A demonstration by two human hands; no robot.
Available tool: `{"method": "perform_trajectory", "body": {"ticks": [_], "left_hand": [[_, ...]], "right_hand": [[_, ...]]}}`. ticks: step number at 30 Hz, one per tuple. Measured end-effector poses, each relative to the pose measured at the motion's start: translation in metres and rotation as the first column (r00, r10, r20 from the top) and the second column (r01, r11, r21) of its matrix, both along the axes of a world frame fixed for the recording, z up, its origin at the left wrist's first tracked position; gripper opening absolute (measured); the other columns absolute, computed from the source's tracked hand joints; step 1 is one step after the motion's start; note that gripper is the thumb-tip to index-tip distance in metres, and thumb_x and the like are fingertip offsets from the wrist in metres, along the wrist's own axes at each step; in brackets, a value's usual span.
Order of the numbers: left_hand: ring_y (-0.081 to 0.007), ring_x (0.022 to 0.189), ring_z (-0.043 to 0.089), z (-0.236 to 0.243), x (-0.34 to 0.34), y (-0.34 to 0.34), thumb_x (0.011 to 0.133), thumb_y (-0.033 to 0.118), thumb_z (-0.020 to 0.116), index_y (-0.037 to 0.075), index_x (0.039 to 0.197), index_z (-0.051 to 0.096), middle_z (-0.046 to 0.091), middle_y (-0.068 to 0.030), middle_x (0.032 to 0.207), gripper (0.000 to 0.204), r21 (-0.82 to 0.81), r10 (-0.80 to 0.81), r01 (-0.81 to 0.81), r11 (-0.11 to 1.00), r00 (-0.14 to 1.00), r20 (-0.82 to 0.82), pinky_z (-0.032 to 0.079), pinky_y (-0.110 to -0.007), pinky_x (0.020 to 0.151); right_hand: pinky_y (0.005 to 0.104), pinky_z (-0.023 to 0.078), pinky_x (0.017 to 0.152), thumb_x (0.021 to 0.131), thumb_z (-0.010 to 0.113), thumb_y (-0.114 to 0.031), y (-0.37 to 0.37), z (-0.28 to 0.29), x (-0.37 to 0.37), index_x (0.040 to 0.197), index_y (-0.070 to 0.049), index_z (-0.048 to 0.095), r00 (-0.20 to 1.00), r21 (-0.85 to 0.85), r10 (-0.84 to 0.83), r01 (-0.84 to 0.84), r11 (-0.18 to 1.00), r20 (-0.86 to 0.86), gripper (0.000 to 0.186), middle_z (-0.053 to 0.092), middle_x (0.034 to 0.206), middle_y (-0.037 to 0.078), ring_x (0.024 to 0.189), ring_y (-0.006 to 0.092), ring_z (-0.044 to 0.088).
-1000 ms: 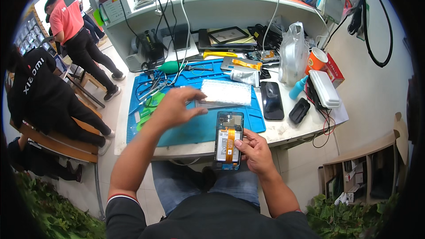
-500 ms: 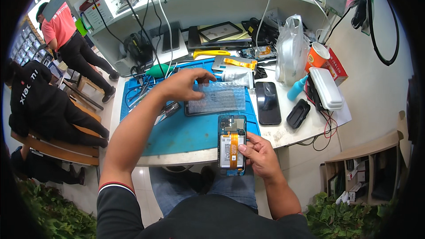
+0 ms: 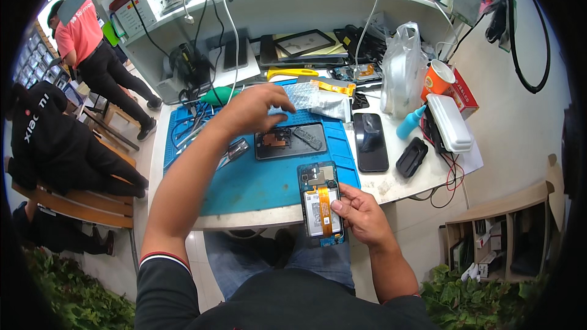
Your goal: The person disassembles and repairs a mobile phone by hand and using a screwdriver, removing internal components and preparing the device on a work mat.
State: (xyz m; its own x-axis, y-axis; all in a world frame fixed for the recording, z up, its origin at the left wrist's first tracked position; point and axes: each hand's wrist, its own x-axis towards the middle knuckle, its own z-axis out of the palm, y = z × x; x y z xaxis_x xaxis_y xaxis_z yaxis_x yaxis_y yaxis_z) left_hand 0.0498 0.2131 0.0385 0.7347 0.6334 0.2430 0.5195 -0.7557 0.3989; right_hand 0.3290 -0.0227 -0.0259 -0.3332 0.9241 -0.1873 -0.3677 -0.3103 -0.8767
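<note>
My left hand (image 3: pixel 262 109) is curled around the near left edge of a clear bubble wrap sheet (image 3: pixel 301 94), towards the back of the blue work mat (image 3: pixel 229 186). Just below that hand lies a dark phone back cover (image 3: pixel 291 142), inner side up, with a copper-coloured patch and a loose grey part in it. Over the table's front edge, my right hand (image 3: pixel 361 211) grips an opened phone (image 3: pixel 321 205) by its right side, thumb on top. Its circuit board, battery and orange flex cable show.
Right of the mat lie a black phone (image 3: pixel 370 142) and a small black case (image 3: pixel 411 157). Behind them stand a blue bottle (image 3: pixel 409 122), a white box (image 3: pixel 449 122), an orange cup (image 3: pixel 438 78) and a plastic bag (image 3: pixel 402 70). Cables (image 3: pixel 215 43) hang over the back left. Two people are at left.
The bubble wrap has gone from over the back cover to farther back, uncovering it. My left hand has shifted slightly back with it. The opened phone has tilted a little.
</note>
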Motion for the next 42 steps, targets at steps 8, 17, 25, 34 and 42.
{"method": "perform_trajectory", "body": {"ticks": [8,17,25,34,42], "left_hand": [[-0.0313,0.099,0.078,-0.001,-0.007,-0.022,0.088,0.016,0.092,0.011,0.103,0.091,0.08,-0.0084,0.102,0.015,-0.085,0.038,-0.062,0.994,0.966,-0.257,0.061,-0.043,0.088],[-0.0305,0.09,0.079,-0.013,-0.005,-0.02,0.085,0.015,0.093,0.009,0.098,0.09,0.08,-0.008,0.097,0.016,-0.078,0.026,-0.046,0.996,0.971,-0.236,0.062,-0.042,0.082],[-0.0225,0.077,0.079,0.002,-0.016,-0.041,0.084,0.009,0.088,0.002,0.094,0.084,0.082,-0.0114,0.085,0.014,-0.227,0.137,-0.138,0.964,0.99,-0.021,0.063,-0.033,0.076],[-0.0129,0.076,0.08,0.005,-0.075,-0.118,0.083,0.005,0.087,0.004,0.088,0.081,0.082,-0.0038,0.084,0.008,-0.316,0.132,-0.068,0.946,0.973,0.187,0.063,-0.027,0.073],[-0.0118,0.083,0.079,-0.004,-0.159,-0.174,0.089,-0.002,0.084,-0.002,0.096,0.08,0.081,-0.0078,0.093,0.009,-0.292,0.346,-0.242,0.925,0.854,0.387,0.066,-0.027,0.077]], "right_hand": [[0.0192,0.047,0.066,0.115,0.07,-0.018,0.001,-0.008,-0.006,0.165,0.007,0.051,1.0,-0.004,-0.001,0.001,1.0,0.004,0.059,0.079,0.105,0.001,0.078,0.001,0.062],[0.0165,0.043,0.06,0.114,0.073,-0.021,0.0,-0.009,-0.006,0.162,0.008,0.054,0.997,-0.02,-0.014,0.016,1.0,0.074,0.06,0.08,0.104,0.0,0.074,-0.0022,0.06],[0.0307,0.063,0.101,0.116,0.066,-0.013,0.009,-0.017,0.001,0.162,0.009,0.052,0.991,0.029,0.13,-0.13,0.991,0.014,0.053,0.081,0.129,0.013,0.113,0.0123,0.077],[0.031,0.063,0.086,0.111,0.062,-0.013,0.06,0.002,-0.012,0.165,0.007,0.049,0.824,-0.048,0.494,-0.501,0.864,0.278,0.06,0.081,0.122,0.013,0.102,0.0137,0.078],[0.0413,0.051,0.119,0.108,0.073,-0.025,0.153,0.067,-0.093,0.162,0.0,0.061,0.217,-0.001,0.424,-0.889,0.457,0.88,0.06,0.073,0.149,0.023,0.135,0.0321,0.07]]}}
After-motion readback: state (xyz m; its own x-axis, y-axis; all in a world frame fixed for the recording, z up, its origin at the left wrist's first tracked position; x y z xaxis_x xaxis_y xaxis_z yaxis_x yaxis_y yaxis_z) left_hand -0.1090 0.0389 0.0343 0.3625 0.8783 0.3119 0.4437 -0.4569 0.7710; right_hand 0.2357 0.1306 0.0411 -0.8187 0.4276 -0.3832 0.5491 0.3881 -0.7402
